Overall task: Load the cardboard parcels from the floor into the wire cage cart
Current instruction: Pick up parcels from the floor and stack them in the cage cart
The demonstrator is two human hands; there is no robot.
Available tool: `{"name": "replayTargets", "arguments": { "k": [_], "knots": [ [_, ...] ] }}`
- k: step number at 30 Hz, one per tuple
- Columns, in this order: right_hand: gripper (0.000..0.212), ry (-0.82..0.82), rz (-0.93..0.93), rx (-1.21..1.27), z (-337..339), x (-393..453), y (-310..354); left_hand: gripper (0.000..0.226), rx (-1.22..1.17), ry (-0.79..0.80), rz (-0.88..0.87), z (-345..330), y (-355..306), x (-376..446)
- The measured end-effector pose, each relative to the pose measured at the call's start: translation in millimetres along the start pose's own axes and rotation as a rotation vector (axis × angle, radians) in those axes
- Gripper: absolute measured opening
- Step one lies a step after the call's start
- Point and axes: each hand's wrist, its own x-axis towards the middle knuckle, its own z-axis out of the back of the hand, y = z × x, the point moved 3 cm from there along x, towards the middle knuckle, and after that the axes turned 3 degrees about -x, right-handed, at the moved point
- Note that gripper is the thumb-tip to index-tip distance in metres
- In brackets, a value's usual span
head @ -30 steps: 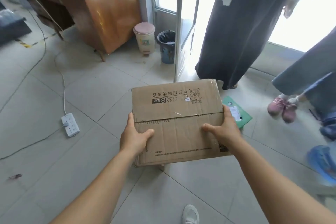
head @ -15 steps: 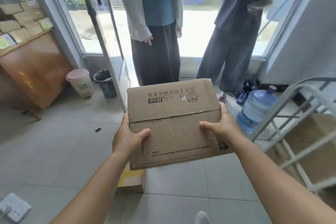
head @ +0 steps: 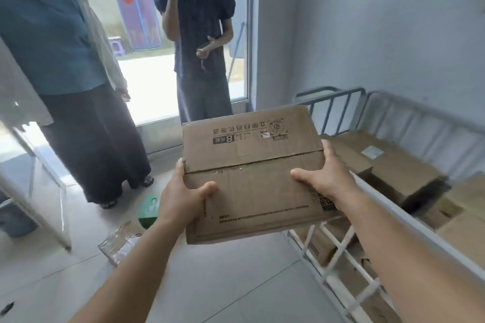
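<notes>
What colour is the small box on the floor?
Green box, best seen in the head view.

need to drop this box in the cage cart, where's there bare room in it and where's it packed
Held box, left hand and right hand gripping its sides. The cage cart is crowded: parcels fill it from back rail to near rail. No bare cart floor shows; likely room only on their flat tops. Bare floor tiles lie left of the cart.

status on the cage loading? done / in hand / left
Done: several parcels already lie inside the wire cage cart. In hand: one cardboard box, gripped by the left hand and right hand, held beside the cart, not yet in. Left: a green box and a clear packet on the floor.
</notes>
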Motion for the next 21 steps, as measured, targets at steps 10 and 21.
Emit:
{"name": "replayTargets", "arguments": {
  "k": [10,21],
  "knots": [
    [0.115,-0.294,-0.062,0.000,185.6,-1.3,-79.5,0.093,-0.039,0.194,-0.148,-155.1,-127.1,-9.1],
    [0.115,-0.509,-0.181,0.059,323.2,11.8,-167.4,0.088,-0.050,0.395,-0.296,-314.9,-234.4,-19.8]
  ]
}}
